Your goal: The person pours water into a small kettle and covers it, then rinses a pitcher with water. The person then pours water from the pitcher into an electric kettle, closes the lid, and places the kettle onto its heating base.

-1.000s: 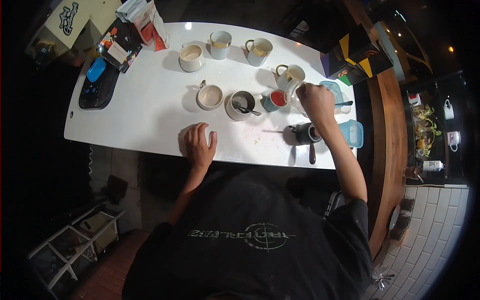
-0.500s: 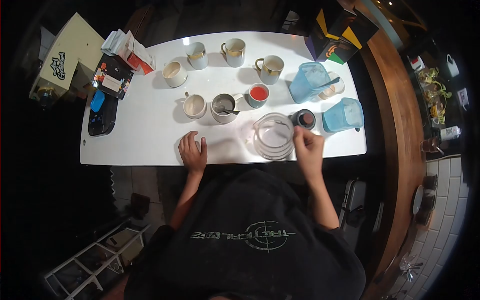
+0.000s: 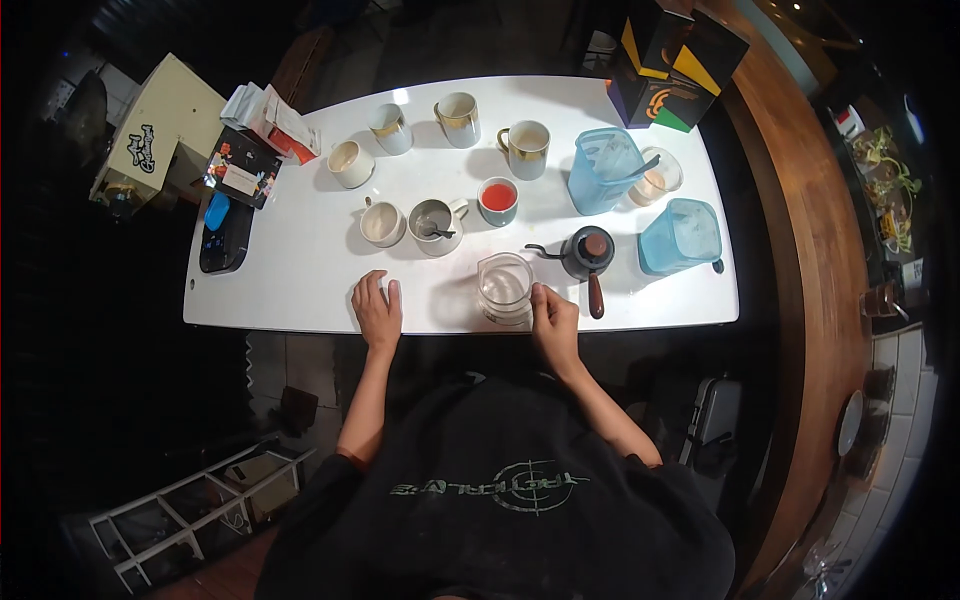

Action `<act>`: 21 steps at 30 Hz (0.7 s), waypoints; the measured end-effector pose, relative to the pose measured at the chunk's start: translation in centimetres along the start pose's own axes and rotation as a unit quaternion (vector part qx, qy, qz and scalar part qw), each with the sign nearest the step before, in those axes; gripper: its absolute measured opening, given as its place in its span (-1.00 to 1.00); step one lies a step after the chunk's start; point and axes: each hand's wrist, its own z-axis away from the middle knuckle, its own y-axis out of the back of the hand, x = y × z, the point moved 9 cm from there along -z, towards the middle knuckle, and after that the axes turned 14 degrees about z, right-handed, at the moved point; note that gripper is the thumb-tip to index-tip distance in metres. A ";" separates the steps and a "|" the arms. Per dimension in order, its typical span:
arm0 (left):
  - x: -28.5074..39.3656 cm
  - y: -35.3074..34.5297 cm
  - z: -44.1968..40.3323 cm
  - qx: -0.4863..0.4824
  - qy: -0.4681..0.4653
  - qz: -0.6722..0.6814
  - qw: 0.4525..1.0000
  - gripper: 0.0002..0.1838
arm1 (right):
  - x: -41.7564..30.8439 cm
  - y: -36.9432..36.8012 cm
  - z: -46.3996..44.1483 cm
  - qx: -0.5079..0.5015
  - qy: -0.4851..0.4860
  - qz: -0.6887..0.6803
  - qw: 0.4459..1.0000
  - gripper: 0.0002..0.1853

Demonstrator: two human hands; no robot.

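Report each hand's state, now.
Left hand: open, holding nothing, resting at the edge of the white table.
Right hand: closed, holding the glass jug.

Black T-shirt [image 3: 480, 545]; short loose sleeves [image 3: 685, 495]; grey-green chest lettering [image 3: 430, 489] running across round crosshair emblem [image 3: 533, 487].

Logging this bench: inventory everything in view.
table: 1, white, centre
unit: 1, cream, far left
packets: unclear, pale, far left
scale: 1, black, left end
cups: 2, cream, left half
gilt mugs: 3, white, far side
spoon mug: 1, whitish, centre
red-filled cup: 1, bluish, centre
kettle: 1, black, beside jug
jug: 1, clear, near edge
tubs: 2, blue, right end
glass: 1, clear, right end
boxes: unclear, multicoloured, far right
counter: 1, brown, right
plants: unclear, green, right
rack: 1, pale, lower left
shirt: 1, black, bottom
left hand: 1, bare, tabletop
right hand: 1, bare, on jug
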 end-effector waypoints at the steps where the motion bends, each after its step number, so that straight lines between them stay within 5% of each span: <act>1: 0.0 0.0 0.0 -0.001 0.005 -0.004 1.000 -0.68 | 0.3 -0.3 -0.1 -0.011 -0.004 0.005 1.000 -0.52; 16: -1.2 0.7 0.6 0.054 0.131 0.173 0.975 -0.70 | 1.1 -1.7 -2.0 -0.053 0.049 0.005 0.997 -0.54; 21: -3.8 0.2 1.0 0.118 0.147 0.261 0.947 -0.85 | 0.5 -1.7 -1.9 -0.043 0.059 0.028 0.997 -0.80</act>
